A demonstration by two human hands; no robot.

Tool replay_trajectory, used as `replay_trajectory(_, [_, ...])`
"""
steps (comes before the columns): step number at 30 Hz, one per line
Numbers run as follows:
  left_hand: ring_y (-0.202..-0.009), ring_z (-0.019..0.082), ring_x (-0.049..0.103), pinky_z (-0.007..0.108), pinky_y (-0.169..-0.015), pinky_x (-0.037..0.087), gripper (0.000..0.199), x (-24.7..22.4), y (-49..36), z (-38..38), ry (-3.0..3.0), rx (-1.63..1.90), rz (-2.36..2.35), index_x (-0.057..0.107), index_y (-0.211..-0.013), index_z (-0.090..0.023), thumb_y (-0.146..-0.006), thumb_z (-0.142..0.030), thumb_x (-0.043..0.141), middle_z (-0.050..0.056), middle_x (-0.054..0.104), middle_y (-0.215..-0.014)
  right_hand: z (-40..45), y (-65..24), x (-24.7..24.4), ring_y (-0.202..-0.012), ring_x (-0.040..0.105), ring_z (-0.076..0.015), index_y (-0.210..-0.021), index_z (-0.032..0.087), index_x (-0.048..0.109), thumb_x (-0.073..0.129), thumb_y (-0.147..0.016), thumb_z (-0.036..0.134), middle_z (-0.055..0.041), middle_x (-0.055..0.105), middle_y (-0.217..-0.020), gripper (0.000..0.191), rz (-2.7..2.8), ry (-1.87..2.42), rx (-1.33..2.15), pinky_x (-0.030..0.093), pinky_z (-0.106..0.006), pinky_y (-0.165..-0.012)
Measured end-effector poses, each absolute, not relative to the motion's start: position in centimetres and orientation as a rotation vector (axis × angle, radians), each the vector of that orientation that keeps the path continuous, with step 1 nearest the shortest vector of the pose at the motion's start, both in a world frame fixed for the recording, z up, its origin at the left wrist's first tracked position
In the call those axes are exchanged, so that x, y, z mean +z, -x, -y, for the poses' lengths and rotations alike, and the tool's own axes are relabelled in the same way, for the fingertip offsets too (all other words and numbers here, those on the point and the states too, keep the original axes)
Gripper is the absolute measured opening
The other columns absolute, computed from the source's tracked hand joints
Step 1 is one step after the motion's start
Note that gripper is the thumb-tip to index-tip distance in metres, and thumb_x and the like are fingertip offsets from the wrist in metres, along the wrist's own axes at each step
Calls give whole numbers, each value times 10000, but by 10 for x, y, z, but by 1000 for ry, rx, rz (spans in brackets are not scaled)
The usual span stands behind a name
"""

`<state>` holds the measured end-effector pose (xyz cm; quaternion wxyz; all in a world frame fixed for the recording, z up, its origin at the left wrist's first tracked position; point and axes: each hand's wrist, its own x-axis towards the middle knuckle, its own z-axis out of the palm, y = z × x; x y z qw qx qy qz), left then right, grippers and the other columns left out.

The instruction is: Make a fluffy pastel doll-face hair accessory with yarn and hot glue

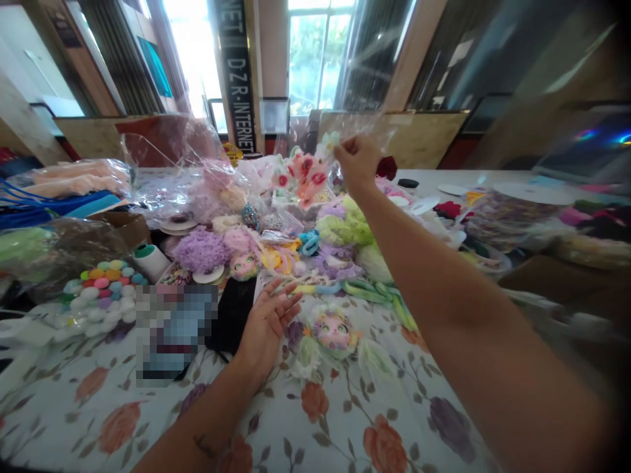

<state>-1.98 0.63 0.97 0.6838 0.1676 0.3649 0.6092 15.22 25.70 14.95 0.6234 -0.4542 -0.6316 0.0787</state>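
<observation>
My right hand (359, 161) reaches far forward with its fingertips pinched on a small pale white-green flower (328, 144). Just below it, pink and red flowers (306, 174) cluster above a clear box of small pieces. My left hand (270, 316) is held low, palm partly up and fingers loosely spread, with nothing in it. Right of that hand, a doll face with green eyes (334, 330) lies on the flowered cloth, tufts of pale green netting at its sides. A multicoloured soft cord (320, 288) runs behind the left fingertips.
A second doll face (244, 265) sits by purple fluffy yarn (201, 249). Coloured pompoms (106, 282), a thread cone (150, 263) and a black item (231, 315) are at left. Clear plastic bags (167, 157) stand behind. The tablecloth (276, 427) spreads in front.
</observation>
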Motion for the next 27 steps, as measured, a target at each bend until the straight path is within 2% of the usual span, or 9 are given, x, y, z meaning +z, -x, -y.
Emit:
replay_trajectory(4, [-967, 186, 696, 254, -793, 552, 366, 10, 21, -6, -363, 1345, -811, 522, -1134, -190, -786, -94, 577, 120, 656, -1212, -264, -160, 111, -610, 476, -128, -560, 192, 516, 627, -662, 124, 49, 461, -556, 165, 1354, 1261, 293, 406, -268, -605])
replay_trajectory(7, [-948, 187, 701, 249, -778, 555, 358, 10, 21, -6, -360, 1328, -823, 519, -1123, -183, -782, -92, 577, 123, 666, -1186, -259, -171, 100, -546, 457, -125, -531, 192, 517, 642, -637, 119, 56, 443, -500, 179, 1273, 1404, 422, 405, -269, -553])
replay_trajectory(11, [-916, 183, 705, 248, -759, 557, 340, 9, 20, -7, -368, 1333, -836, 527, -1108, -170, -780, -92, 576, 121, 680, -1140, -240, -184, 105, -563, 496, -150, -531, 203, 509, 639, -643, 145, 52, 441, -495, 181, 1235, 1429, 408, 454, -313, -599])
replay_trajectory(14, [-872, 165, 702, 245, -739, 554, 286, 9, 21, -7, -409, 1376, -836, 548, -1068, -171, -791, -125, 599, 100, 698, -1074, -199, -187, 108, -748, 582, -199, -573, 207, 517, 623, -668, 167, -14, 585, -659, 148, 1261, 1381, 307, 470, -369, -766])
replay_trajectory(16, [-844, 152, 694, 242, -731, 547, 254, 8, 21, -6, -485, 1411, -827, 575, -1042, -170, -795, -173, 634, 82, 707, -1025, -158, -184, 102, -931, 602, -227, -598, 201, 541, 630, -669, 180, -79, 671, -929, 116, 1395, 1299, 284, 446, -383, -871])
replay_trajectory(17, [-832, 148, 689, 243, -729, 543, 244, 7, 21, -6, -534, 1425, -824, 591, -1028, -167, -795, -204, 651, 75, 709, -999, -136, -182, 96, -933, 614, -229, -578, 202, 536, 640, -664, 201, -84, 680, -987, 135, 1433, 1289, 314, 452, -377, -858])
replay_trajectory(20, [-800, 140, 673, 241, -723, 529, 238, 4, 21, -3, -669, 1442, -838, 638, -980, -153, -791, -290, 686, 58, 709, -919, -73, -175, 73, -952, 640, -253, -524, 200, 534, 626, -669, 246, -91, 696, -1014, 178, 1600, 1279, 496, 458, -371, -824])
replay_trajectory(22, [-775, 132, 662, 236, -713, 518, 236, 2, 20, -2, -740, 1442, -863, 657, -946, -150, -794, -329, 688, 51, 706, -878, -42, -173, 58, -1014, 630, -274, -531, 203, 524, 612, -669, 263, -99, 694, -1019, 174, 1659, 1272, 631, 430, -388, -878])
replay_trajectory(27, [-777, 130, 645, 243, -717, 515, 247, 0, 16, 2, -969, 1361, -951, 668, -909, -163, -791, -378, 694, 37, 696, -858, -9, -173, 35, -1039, 609, -289, -529, 205, 509, 583, -669, 266, -119, 680, -1033, 170, 1663, 1361, 755, 414, -390, -866])
